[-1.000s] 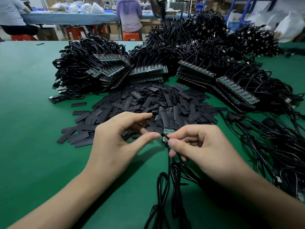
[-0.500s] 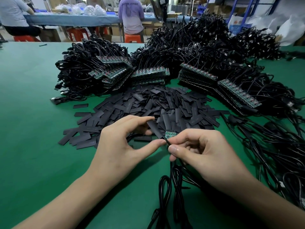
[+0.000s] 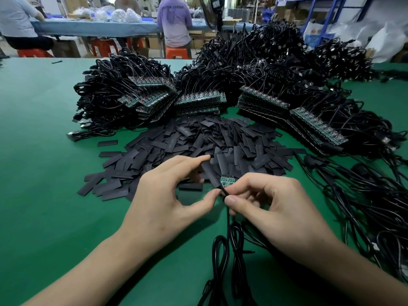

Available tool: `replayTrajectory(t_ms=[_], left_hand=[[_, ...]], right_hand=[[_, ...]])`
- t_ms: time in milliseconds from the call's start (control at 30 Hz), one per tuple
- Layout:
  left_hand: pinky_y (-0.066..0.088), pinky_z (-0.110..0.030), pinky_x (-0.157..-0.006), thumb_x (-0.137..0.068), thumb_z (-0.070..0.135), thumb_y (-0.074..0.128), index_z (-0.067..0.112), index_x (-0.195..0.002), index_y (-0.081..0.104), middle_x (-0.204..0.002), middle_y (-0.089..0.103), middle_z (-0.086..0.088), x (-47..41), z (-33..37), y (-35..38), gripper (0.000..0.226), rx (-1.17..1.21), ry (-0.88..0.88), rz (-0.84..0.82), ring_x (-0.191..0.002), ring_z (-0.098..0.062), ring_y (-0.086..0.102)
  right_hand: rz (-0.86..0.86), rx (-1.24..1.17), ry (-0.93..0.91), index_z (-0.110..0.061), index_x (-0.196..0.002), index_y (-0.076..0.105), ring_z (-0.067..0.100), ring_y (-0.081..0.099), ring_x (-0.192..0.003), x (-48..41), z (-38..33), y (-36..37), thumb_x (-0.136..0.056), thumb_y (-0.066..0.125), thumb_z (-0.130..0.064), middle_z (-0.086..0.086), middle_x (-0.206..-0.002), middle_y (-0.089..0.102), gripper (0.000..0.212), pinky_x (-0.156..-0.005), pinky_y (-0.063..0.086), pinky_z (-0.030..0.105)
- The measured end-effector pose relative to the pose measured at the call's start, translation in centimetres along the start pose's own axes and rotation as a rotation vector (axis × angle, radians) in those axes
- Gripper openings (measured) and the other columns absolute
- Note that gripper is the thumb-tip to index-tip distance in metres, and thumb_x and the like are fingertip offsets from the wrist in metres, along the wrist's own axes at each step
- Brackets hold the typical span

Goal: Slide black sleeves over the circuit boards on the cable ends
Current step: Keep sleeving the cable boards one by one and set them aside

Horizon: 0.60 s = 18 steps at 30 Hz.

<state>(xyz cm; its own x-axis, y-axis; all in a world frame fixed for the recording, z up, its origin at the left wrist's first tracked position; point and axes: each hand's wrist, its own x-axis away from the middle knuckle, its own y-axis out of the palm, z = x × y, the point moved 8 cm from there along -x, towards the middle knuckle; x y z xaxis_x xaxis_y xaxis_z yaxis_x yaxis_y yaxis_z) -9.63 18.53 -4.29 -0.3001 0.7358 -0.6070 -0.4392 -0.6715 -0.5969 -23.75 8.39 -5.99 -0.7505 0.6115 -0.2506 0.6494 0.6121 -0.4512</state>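
One sleeve (image 3: 210,173): left hand (image 3: 167,202) | circuit board (image 3: 227,181) beside | cable (image 3: 228,219): right hand (image 3: 280,208)

Below the right hand (image 3: 276,208) grip the cable (image 3: 228,221) runs off the bottom edge, and just above it curled fingers partly hide the circuit board (image 3: 227,181).

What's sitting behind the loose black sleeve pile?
Several stacks of circuit boards, fanned along the sleeve pile's far edge, with heaped black cables behind them. Only the top boards' faces show; the lower ones and the table under the cables are covered.
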Motion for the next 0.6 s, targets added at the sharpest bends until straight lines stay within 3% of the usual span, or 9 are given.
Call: replayTrajectory(t_ms=[67, 133, 200, 300, 333, 467, 533, 600], left_hand=[[0.050, -0.023, -0.094, -0.082, 0.041, 0.075, 0.025, -0.136, 0.064, -0.113, 0.065, 0.015, 0.1, -0.4, 0.3, 0.057, -0.046, -0.027, -0.038, -0.104, -0.003, 0.063], [0.050, -0.034, -0.097, -0.089, 0.041, 0.071, 0.028, -0.136, 0.062, -0.118, 0.062, 0.016, 0.1, -1.2, 0.4, 0.049, -0.158, -0.044, -0.078, -0.110, -0.009, 0.060], [0.048, -0.039, -0.090, -0.092, 0.034, 0.069, 0.029, -0.125, 0.069, -0.111, 0.063, 0.013, 0.0, -1.9, 0.2, 0.033, -0.300, -0.050, -0.109, -0.105, -0.015, 0.058], [0.043, -0.038, -0.079, -0.091, 0.032, 0.070, 0.032, -0.108, 0.077, -0.098, 0.063, 0.013, 0.0, -2.6, 0.4, 0.018, -0.433, -0.054, -0.171, -0.096, -0.018, 0.056], [0.041, -0.036, -0.077, -0.091, 0.034, 0.071, 0.033, -0.106, 0.078, -0.096, 0.063, 0.013, 0.0, -2.6, 0.5, 0.016, -0.455, -0.053, -0.188, -0.094, -0.018, 0.056], [0.037, -0.035, -0.074, -0.089, 0.038, 0.072, 0.034, -0.102, 0.079, -0.093, 0.063, 0.014, -0.1, -2.6, 0.6, 0.014, -0.469, -0.056, -0.205, -0.092, -0.018, 0.056], [0.038, -0.035, -0.075, -0.090, 0.039, 0.071, 0.035, -0.102, 0.078, -0.093, 0.063, 0.014, -0.2, -2.5, 0.7, 0.014, -0.452, -0.060, -0.205, -0.093, -0.018, 0.055], [0.040, -0.036, -0.076, -0.091, 0.041, 0.068, 0.035, -0.102, 0.077, -0.093, 0.062, 0.014, -0.2, -2.3, 0.9, 0.015, -0.412, -0.048, -0.203, -0.092, -0.018, 0.055]], right_hand=[[0.117, 0.055, -0.017, -0.026, -0.083, 0.077, 0.008, 0.059, -0.058, 0.0, -0.2, -1.3, -0.087, 0.077, -0.021, -0.003, -0.072, 0.071, 0.007, -0.056, 0.049, 0.018], [0.244, 0.190, -0.046, -0.029, -0.083, 0.074, 0.007, 0.060, -0.055, -0.1, -0.7, -3.5, -0.087, 0.073, -0.028, -0.005, -0.069, 0.068, 0.004, -0.054, 0.050, 0.022], [0.313, 0.380, -0.064, -0.031, -0.087, 0.073, 0.010, 0.062, -0.054, -0.6, -1.1, -5.8, -0.089, 0.069, -0.032, -0.009, -0.065, 0.065, 0.005, -0.053, 0.051, 0.031], [0.424, 0.752, -0.057, -0.033, -0.093, 0.073, 0.008, 0.061, -0.059, -1.4, -1.3, -9.5, -0.093, 0.067, -0.034, -0.016, -0.067, 0.066, 0.006, -0.061, 0.051, 0.032], [0.452, 0.877, -0.012, -0.032, -0.093, 0.073, 0.017, 0.064, -0.063, -1.7, -0.8, -11.0, -0.093, 0.067, -0.034, -0.011, -0.071, 0.069, 0.006, -0.064, 0.054, 0.036], [0.366, 1.097, 0.318, -0.026, -0.089, 0.074, 0.035, 0.066, -0.080, -2.3, 2.9, -16.0, -0.092, 0.068, -0.036, 0.004, -0.078, 0.069, 0.012, -0.073, 0.058, 0.047], [0.372, 1.141, 0.306, -0.023, -0.096, 0.077, 0.038, 0.062, -0.093, -2.3, 2.7, -15.8, -0.089, 0.069, -0.041, 0.011, -0.090, 0.066, 0.021, -0.079, 0.056, 0.047], [0.314, 1.063, 0.183, -0.027, -0.099, 0.077, 0.032, 0.061, -0.097, -2.3, 1.1, -12.7, -0.089, 0.065, -0.049, 0.005, -0.096, 0.064, 0.028, -0.078, 0.051, 0.041]])
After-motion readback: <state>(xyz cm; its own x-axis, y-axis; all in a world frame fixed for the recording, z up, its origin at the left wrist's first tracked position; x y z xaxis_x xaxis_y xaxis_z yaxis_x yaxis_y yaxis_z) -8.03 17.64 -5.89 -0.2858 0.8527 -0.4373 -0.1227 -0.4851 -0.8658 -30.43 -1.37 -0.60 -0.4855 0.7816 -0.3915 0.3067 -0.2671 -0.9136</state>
